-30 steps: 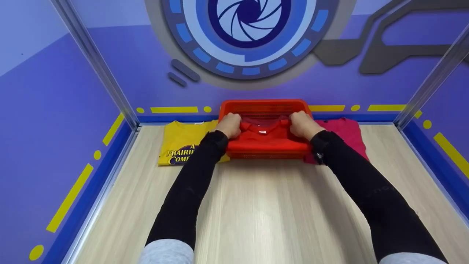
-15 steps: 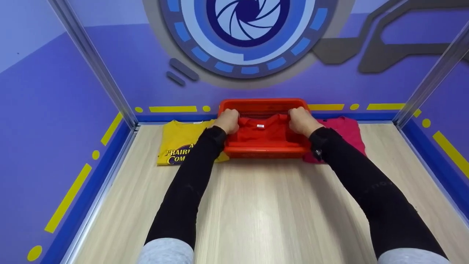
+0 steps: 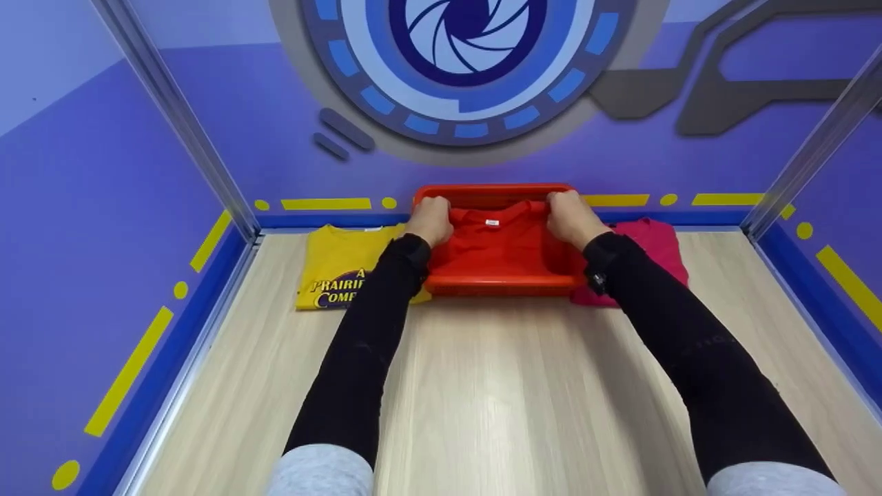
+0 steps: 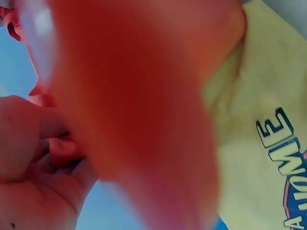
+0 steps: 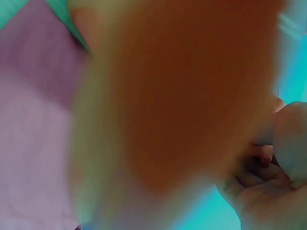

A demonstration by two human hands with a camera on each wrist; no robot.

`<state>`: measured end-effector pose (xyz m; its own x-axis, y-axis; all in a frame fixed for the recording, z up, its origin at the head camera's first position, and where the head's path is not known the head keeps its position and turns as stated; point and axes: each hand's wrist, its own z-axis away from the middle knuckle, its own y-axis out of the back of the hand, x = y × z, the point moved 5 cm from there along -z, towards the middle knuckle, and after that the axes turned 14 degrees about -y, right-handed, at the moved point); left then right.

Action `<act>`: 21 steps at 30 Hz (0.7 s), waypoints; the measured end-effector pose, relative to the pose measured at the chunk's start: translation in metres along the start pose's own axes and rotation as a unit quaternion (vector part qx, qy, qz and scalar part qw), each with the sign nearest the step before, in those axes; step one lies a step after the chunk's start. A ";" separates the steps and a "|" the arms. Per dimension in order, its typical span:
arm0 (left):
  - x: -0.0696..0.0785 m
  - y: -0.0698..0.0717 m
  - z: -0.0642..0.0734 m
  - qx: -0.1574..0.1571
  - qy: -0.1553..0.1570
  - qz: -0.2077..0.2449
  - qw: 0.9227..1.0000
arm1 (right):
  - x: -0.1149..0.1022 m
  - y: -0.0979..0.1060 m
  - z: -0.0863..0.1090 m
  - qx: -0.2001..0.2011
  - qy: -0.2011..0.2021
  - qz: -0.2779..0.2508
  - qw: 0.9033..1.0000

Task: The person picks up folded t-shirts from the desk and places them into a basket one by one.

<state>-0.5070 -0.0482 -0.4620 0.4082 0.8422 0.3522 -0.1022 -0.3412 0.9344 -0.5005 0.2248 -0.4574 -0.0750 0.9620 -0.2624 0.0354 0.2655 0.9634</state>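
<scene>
Broad tabletop (image 3: 482,386) before basket rim (image 3: 503,282) and shirt (image 3: 490,249)

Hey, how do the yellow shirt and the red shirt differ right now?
The yellow shirt lies folded on the table; the left hand and right hand hold the red shirt at the basket. The yellow shirt shows printed lettering; the red shirt shows a white neck label. Both are brightly coloured.

The left hand (image 3: 431,220) and right hand (image 3: 573,219) grip the two far corners of a bright red shirt (image 3: 493,248), its collar and white label facing up. It sits within an orange-red basket (image 3: 496,280) at the far side. Left of this lies a folded yellow shirt (image 3: 337,251) with dark lettering; to the right, a folded pink shirt (image 3: 654,248).
</scene>
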 end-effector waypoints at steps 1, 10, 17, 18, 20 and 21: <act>0.000 0.000 -0.001 0.004 0.002 0.001 1.000 | 0.000 -0.001 -0.001 0.000 -0.003 -0.002 1.000; 0.003 -0.002 -0.003 0.032 0.016 0.022 0.999 | -0.002 0.003 0.000 0.014 -0.019 -0.011 1.000; 0.010 -0.008 0.003 0.008 -0.032 -0.002 0.999 | -0.004 0.005 0.009 -0.005 -0.009 0.011 1.000; 0.013 -0.008 0.006 0.002 -0.049 -0.009 0.999 | -0.006 0.006 0.013 -0.012 -0.003 0.018 1.000; 0.020 -0.009 0.014 -0.002 -0.081 -0.018 0.997 | -0.010 0.005 0.022 -0.025 0.014 0.026 0.999; 0.025 -0.008 0.019 -0.002 -0.094 -0.016 0.995 | -0.012 0.005 0.027 -0.033 0.027 0.022 0.999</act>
<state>-0.4786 -0.0322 -0.4618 0.5744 0.7594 0.3056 -0.0894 -0.3128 0.9456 -0.4724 0.2158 -0.4512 -0.1282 0.9677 -0.2173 -0.0264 0.2157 0.9761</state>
